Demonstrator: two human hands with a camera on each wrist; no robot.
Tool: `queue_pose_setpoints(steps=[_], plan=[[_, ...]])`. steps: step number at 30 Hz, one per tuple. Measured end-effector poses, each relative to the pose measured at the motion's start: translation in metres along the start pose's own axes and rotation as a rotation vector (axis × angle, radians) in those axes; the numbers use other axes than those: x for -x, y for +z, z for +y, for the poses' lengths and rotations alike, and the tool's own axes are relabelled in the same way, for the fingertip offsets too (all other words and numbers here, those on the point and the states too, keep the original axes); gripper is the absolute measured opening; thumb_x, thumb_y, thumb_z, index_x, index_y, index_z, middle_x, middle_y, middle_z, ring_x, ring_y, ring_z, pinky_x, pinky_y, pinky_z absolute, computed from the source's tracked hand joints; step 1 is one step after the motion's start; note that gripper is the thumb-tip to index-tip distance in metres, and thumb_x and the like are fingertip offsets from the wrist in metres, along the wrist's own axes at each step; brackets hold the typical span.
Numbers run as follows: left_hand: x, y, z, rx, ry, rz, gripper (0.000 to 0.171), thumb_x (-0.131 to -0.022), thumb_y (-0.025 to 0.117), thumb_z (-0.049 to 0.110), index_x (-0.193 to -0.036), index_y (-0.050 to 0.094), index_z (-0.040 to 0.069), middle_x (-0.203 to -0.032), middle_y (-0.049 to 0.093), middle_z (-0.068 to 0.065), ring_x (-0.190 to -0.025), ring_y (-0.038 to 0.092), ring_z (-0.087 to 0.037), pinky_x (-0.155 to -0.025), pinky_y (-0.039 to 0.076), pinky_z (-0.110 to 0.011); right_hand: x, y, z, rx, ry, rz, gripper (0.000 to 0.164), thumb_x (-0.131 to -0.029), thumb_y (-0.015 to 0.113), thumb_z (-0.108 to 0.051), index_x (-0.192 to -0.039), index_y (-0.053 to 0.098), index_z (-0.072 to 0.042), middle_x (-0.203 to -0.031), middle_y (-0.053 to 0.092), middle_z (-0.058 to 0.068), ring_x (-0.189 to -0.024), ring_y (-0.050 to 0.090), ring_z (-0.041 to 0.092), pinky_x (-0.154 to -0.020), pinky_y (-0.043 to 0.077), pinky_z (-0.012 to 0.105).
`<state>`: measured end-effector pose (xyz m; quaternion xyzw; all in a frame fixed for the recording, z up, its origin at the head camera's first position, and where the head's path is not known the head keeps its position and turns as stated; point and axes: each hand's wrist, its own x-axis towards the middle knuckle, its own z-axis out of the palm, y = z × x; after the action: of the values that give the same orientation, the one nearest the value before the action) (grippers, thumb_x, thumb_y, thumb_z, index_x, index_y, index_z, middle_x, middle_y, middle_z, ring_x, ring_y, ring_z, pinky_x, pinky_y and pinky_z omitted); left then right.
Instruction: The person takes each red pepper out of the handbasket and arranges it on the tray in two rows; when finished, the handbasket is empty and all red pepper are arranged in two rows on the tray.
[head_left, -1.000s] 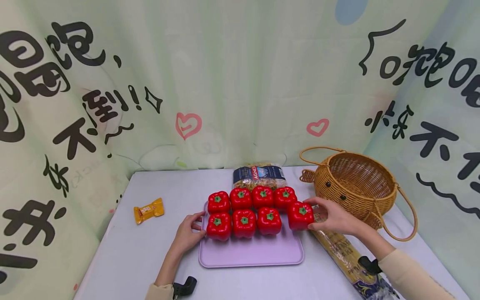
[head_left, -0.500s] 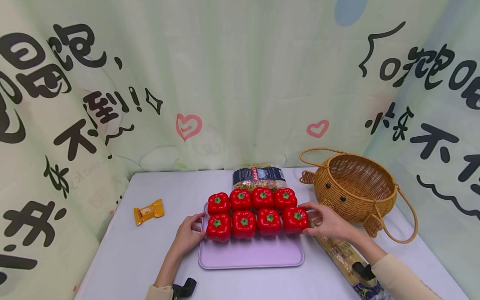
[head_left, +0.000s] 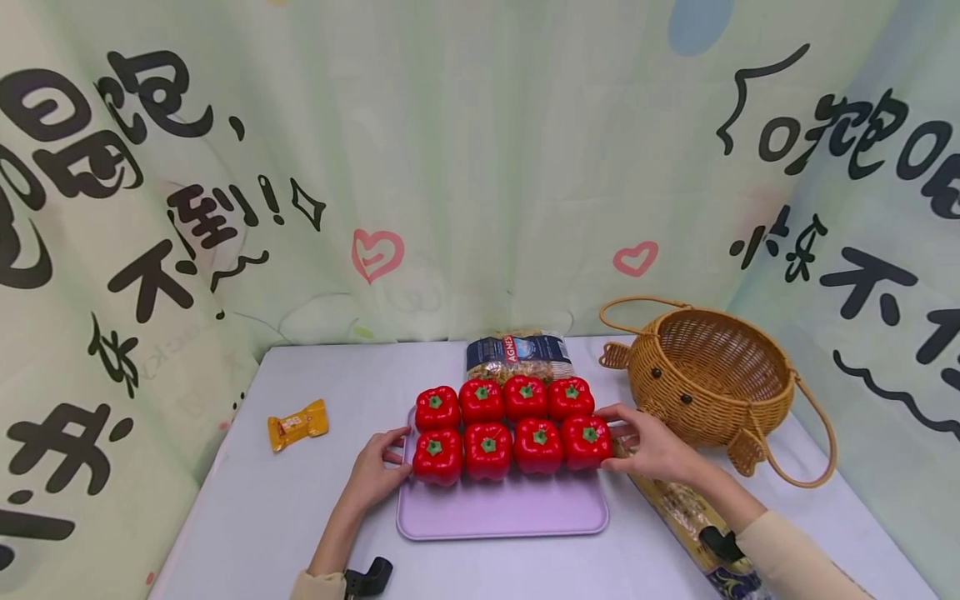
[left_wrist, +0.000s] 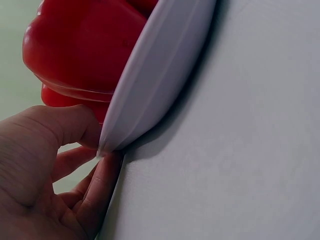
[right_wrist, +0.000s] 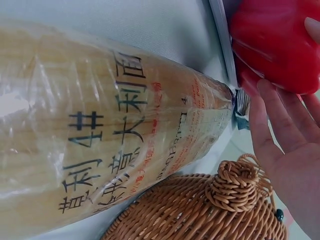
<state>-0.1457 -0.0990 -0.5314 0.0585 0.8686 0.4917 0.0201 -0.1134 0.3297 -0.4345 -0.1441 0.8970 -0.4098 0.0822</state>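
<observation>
Red bell peppers (head_left: 487, 450) with green stems sit in two rows on a lilac tray (head_left: 502, 512) at the table's middle. My left hand (head_left: 377, 467) pinches the tray's left rim; in the left wrist view its thumb lies at the rim beside a pepper (left_wrist: 80, 50), with fingers beneath. My right hand (head_left: 651, 446) holds the rightmost bell pepper (head_left: 587, 442) of the front row, which stands against its neighbour. Fingers (right_wrist: 280, 115) of that hand touch this pepper's side in the right wrist view. Its underside is hidden.
A wicker basket (head_left: 712, 400) with a looped handle stands at the right. A long pack of spaghetti (head_left: 678, 512) lies under my right forearm. Behind the tray is a pasta bag (head_left: 517, 354). At the left lies an orange-wrapped snack (head_left: 298, 423).
My right hand has moved left and slightly down with the bell pepper, bringing it over the tray and up against the front row. My left hand stays at the rim.
</observation>
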Motion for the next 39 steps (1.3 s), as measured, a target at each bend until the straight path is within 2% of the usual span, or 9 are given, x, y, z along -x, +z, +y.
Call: queue_pose_setpoints(steps=[7, 12, 20, 27, 31, 39], plan=[[-0.001, -0.002, 0.0, 0.001, 0.004, -0.01, 0.059, -0.077, 0.075, 0.003, -0.134, 0.059, 0.005, -0.112, 0.06, -0.013, -0.086, 0.06, -0.018, -0.073, 0.059, -0.03, -0.002, 0.001, 0.002, -0.011, 0.014, 0.004, 0.068, -0.074, 0.085, -0.012, -0.131, 0.051, 0.002, -0.128, 0.056, 0.025, -0.104, 0.065, 0.034, -0.083, 0.057, 0.043], [-0.003, -0.005, 0.003, 0.0, 0.001, -0.032, 0.059, -0.077, 0.075, 0.002, -0.134, 0.059, 0.005, -0.112, 0.06, -0.013, -0.086, 0.061, -0.018, -0.073, 0.059, -0.032, -0.004, 0.001, 0.006, 0.001, -0.012, 0.003, 0.067, -0.074, 0.084, -0.01, -0.131, 0.052, 0.003, -0.128, 0.057, 0.025, -0.103, 0.065, 0.034, -0.082, 0.057, 0.042], [-0.006, -0.01, 0.01, -0.023, -0.031, -0.055, 0.06, -0.078, 0.074, 0.004, -0.135, 0.056, 0.004, -0.11, 0.059, -0.013, -0.085, 0.061, -0.018, -0.073, 0.059, -0.032, -0.005, 0.001, 0.004, 0.011, -0.014, 0.008, 0.067, -0.075, 0.085, -0.015, -0.131, 0.052, 0.003, -0.127, 0.058, 0.023, -0.102, 0.066, 0.03, -0.083, 0.057, 0.041], [-0.004, -0.016, 0.014, -0.047, -0.031, -0.065, 0.058, -0.081, 0.072, 0.005, -0.137, 0.055, 0.004, -0.11, 0.06, -0.013, -0.089, 0.063, -0.02, -0.076, 0.059, -0.034, -0.004, -0.001, -0.001, -0.026, 0.004, 0.007, 0.063, -0.083, 0.079, -0.02, -0.133, 0.051, 0.005, -0.129, 0.057, 0.023, -0.106, 0.065, 0.034, -0.083, 0.057, 0.041], [-0.003, -0.02, 0.018, -0.058, 0.0, -0.057, 0.057, -0.082, 0.072, 0.004, -0.136, 0.055, 0.005, -0.11, 0.06, -0.013, -0.089, 0.064, -0.022, -0.077, 0.059, -0.036, -0.004, -0.002, -0.002, -0.015, 0.01, 0.037, 0.059, -0.087, 0.075, -0.024, -0.133, 0.051, 0.006, -0.129, 0.057, 0.024, -0.109, 0.064, 0.036, -0.084, 0.057, 0.039], [-0.002, -0.025, 0.026, -0.114, 0.125, 0.006, 0.053, -0.084, 0.069, 0.005, -0.135, 0.057, 0.004, -0.112, 0.062, -0.013, -0.1, 0.062, -0.029, -0.091, 0.053, -0.048, -0.006, -0.002, -0.004, 0.04, 0.042, 0.125, 0.061, -0.09, 0.071, -0.034, -0.135, 0.051, 0.002, -0.134, 0.055, 0.023, -0.118, 0.056, 0.044, -0.091, 0.052, 0.05]])
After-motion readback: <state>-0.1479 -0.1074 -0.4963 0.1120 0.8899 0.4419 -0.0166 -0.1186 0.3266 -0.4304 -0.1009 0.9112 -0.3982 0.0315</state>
